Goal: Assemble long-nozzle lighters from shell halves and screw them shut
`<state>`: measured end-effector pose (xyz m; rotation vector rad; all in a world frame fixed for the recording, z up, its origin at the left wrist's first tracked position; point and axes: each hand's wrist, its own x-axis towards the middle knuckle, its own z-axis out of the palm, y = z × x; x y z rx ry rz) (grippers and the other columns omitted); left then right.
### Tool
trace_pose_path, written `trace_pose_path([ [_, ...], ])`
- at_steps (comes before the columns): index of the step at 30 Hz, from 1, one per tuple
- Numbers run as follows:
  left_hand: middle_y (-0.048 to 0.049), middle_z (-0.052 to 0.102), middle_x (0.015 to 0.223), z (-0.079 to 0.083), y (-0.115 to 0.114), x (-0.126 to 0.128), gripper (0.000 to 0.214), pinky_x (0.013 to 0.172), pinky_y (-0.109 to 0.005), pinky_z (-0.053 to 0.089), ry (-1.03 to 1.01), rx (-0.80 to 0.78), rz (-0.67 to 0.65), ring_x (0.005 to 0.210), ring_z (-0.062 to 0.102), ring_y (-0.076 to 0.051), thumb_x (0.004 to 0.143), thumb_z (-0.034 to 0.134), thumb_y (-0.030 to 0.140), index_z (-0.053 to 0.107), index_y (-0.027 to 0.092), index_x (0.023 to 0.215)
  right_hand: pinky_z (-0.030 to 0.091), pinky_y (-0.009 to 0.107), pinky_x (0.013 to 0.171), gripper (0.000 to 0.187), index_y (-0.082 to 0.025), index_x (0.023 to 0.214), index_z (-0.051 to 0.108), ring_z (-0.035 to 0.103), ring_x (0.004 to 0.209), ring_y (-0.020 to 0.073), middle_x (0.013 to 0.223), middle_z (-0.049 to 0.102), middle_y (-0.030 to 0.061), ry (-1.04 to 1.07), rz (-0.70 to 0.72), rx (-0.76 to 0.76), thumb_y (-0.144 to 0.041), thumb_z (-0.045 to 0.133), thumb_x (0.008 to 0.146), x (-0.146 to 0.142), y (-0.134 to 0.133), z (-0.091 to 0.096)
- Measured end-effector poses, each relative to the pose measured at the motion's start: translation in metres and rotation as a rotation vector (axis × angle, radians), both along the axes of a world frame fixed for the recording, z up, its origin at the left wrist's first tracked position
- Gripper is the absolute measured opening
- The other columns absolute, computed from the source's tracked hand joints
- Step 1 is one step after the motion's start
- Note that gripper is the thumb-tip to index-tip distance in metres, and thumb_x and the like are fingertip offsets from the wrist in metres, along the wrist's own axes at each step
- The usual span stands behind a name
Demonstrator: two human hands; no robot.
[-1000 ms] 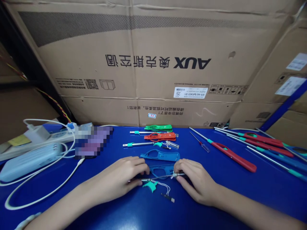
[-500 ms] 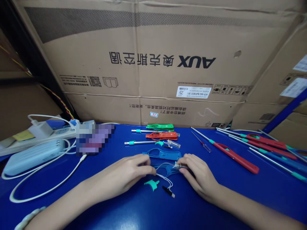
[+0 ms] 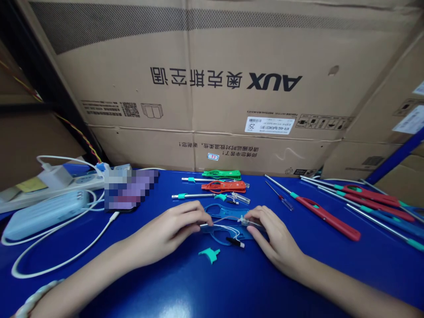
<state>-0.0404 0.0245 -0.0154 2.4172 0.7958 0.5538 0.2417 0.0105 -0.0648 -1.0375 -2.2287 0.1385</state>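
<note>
My left hand [image 3: 185, 223] pinches the silvery end of a thin rod or tube [image 3: 203, 225], mostly hidden by the fingers. Between thumb and fingers of my right hand [image 3: 270, 236] is a clear lighter fuel tank [image 3: 249, 221]. A thin tube [image 3: 225, 218] runs from the tank toward my left fingers. White wires [image 3: 228, 228] lead to a black igniter [image 3: 234, 241] with a pale tip, lying over the nearer blue handle shell [image 3: 217, 236]. Just behind is another blue handle shell [image 3: 218, 209]. A green trigger [image 3: 210, 255] lies on the table closer to me.
Behind are opened red [image 3: 223, 186] and green [image 3: 227, 174] lighters with metal tubes. Rightward lie a screwdriver [image 3: 285, 202], a red lighter [image 3: 327, 217] and several other long lighters. At left are a phone [image 3: 135, 190], power bank [image 3: 49, 214] and cables. A cardboard box [image 3: 218, 106] stands behind.
Both hands have shifted slightly away from me with the tank and thin tube. The igniter and white wires have moved up over the nearer blue shell. The green trigger has stayed put.
</note>
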Motion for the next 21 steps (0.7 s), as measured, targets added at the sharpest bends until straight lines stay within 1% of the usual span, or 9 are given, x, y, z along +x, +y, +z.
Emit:
trace_pose_path([
  [2,-0.0025,0.054,0.103,-0.002,0.002,0.0,0.024,0.085,-0.027,0.043,0.002,0.006,0.0,0.095,0.053,-0.015,0.098,0.039,0.01,0.055,0.022,0.11,0.042,0.039,0.083,0.01,-0.021,0.103,0.051,0.055,0.091,0.0228,0.097,0.059,0.0066,-0.008,-0.003,-0.001,-0.018,0.046,0.095,0.0,0.001,0.0],
  [4,-0.0028,0.054,0.102,-0.005,0.004,0.0,0.026,0.084,-0.028,0.043,0.041,0.047,-0.013,0.094,0.053,-0.016,0.098,0.038,0.01,0.056,0.023,0.111,0.039,0.041,0.085,0.011,-0.02,0.102,0.053,0.053,0.094,0.0234,0.099,0.058,0.0071,-0.025,-0.009,0.0,-0.016,0.047,0.094,-0.001,0.002,0.001],
  [7,-0.0033,0.054,0.101,-0.011,0.007,0.001,0.029,0.082,-0.03,0.042,0.128,0.117,-0.018,0.092,0.053,-0.018,0.097,0.037,0.008,0.056,0.023,0.113,0.038,0.04,0.083,0.011,-0.02,0.099,0.055,0.052,0.091,0.0227,0.097,0.057,0.0067,-0.053,-0.012,-0.016,-0.015,0.047,0.093,-0.002,0.002,0.003],
  [10,-0.0032,0.055,0.1,-0.015,0.008,0.002,0.031,0.08,-0.03,0.042,0.184,0.149,-0.002,0.091,0.052,-0.019,0.096,0.038,0.007,0.057,0.024,0.113,0.036,0.038,0.079,0.011,-0.02,0.096,0.056,0.052,0.087,0.0217,0.094,0.058,0.0057,-0.072,0.003,-0.039,-0.014,0.049,0.092,-0.002,0.001,0.003],
  [14,-0.003,0.055,0.099,-0.018,0.008,0.003,0.032,0.079,-0.031,0.041,0.208,0.169,-0.004,0.089,0.052,-0.019,0.095,0.038,0.006,0.057,0.024,0.113,0.034,0.037,0.075,0.013,-0.02,0.092,0.058,0.051,0.085,0.0214,0.091,0.058,0.005,-0.083,0.006,-0.049,-0.01,0.051,0.087,-0.002,0.002,0.003],
  [21,-0.0036,0.055,0.098,-0.019,0.008,0.003,0.029,0.078,-0.031,0.041,0.214,0.191,0.009,0.088,0.052,-0.019,0.097,0.037,0.01,0.057,0.023,0.113,0.033,0.036,0.075,0.017,-0.02,0.092,0.059,0.051,0.085,0.0211,0.09,0.058,0.0048,-0.076,-0.001,-0.044,-0.007,0.05,0.084,-0.003,0.002,0.001],
])
